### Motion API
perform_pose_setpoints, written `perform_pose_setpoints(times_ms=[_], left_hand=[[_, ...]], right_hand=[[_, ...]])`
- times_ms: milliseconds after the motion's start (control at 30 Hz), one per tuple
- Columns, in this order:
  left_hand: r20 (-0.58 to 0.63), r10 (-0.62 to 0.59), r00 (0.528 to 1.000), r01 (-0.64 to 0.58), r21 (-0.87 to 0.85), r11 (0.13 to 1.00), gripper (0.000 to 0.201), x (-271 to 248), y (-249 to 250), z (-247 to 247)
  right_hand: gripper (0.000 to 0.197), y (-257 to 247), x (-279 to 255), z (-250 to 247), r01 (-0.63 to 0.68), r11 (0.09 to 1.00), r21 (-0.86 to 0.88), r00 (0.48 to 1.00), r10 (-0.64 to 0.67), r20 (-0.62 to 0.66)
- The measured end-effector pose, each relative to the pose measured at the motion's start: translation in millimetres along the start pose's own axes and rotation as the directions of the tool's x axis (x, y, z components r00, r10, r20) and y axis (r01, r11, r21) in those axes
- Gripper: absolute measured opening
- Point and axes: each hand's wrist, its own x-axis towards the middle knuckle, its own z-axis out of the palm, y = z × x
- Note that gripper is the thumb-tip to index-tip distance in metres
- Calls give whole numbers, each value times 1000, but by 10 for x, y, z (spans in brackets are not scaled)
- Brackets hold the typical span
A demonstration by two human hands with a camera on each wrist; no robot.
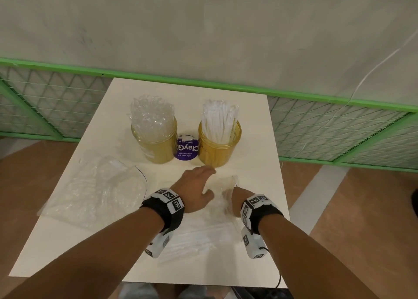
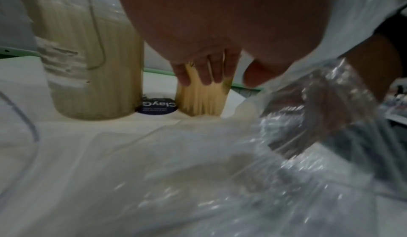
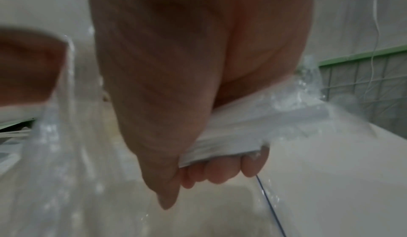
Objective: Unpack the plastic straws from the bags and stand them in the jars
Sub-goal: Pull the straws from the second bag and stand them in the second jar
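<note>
A person stands at the near edge of a pale table (image 1: 253, 122), both wrists strapped with black bands and marker-covered camera blocks, working over a clear plastic bag (image 1: 217, 210) that lies between the hands near the table's near-right part. The right hand (image 1: 235, 199) has its fingers (image 3: 218, 171) curled tight around a bunched fold of the bag, the film crumpled white in the grip in the right wrist view. The left hand (image 1: 194, 187) reaches forward above the bag with its fingers (image 2: 207, 73) straight and relaxed, holding nothing, the tips stopping just short of the jars. A few loose white straws (image 1: 192, 237) lie inside or under the film toward the near edge; blur hides which. Toward the far edge stand two amber jars: the left jar (image 1: 156, 144) packed with clear straws (image 1: 151, 110), the right jar (image 1: 218, 147) with white straws (image 1: 218, 119), all upright and rising above the rims. A purple round sticker (image 1: 186, 150) lies flat between the jars, directly ahead of the left hand. A second, larger clear bag (image 1: 99, 187) sprawls crumpled by the table's left edge. Beyond the far edge runs a green wire-mesh fence (image 1: 339, 126) against a grey wall, with a thin white cable (image 1: 373, 70) hanging at right.
</note>
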Motion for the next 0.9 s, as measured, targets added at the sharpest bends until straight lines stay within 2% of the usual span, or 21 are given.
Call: perform_pose_setpoints(times_ms=[67,167,233,333,433,533,633,700,767,900], left_hand=[[-54,83,995,-86,-67,994,62,44,194,7],[17,127,992,-125,-73,989,63,110,304,156],[114,83,990,-85,15,996,57,143,229,248],[226,-77,971,22,238,971,49,145,62,306],[260,-153,954,68,307,949,66,156,2,382],[211,-177,961,103,321,942,72,252,106,440],[119,-236,964,194,291,937,51,363,235,435],[67,-293,954,273,211,939,38,420,250,416],[27,-324,946,320,106,941,34,467,208,407],[-56,-382,922,381,-31,924,37,495,94,346]], right_hand=[[41,-2,-69,-100,-62,998,10,998,62,-5],[37,29,-121,-206,-73,996,-50,997,73,-15],[43,71,-143,-275,-33,991,-131,999,32,-12],[49,158,-182,-395,2,969,-248,999,-13,-44],[36,190,-248,-532,19,917,-399,997,-49,-65],[27,97,-294,-674,55,848,-527,990,-114,-80],[21,-41,-329,-809,95,790,-606,977,-190,-93],[19,-94,-345,-897,103,781,-617,965,-229,-129],[28,-92,-367,-985,110,808,-578,940,-273,-203],[87,15,-394,-1135,50,864,-500,830,-315,-461]])
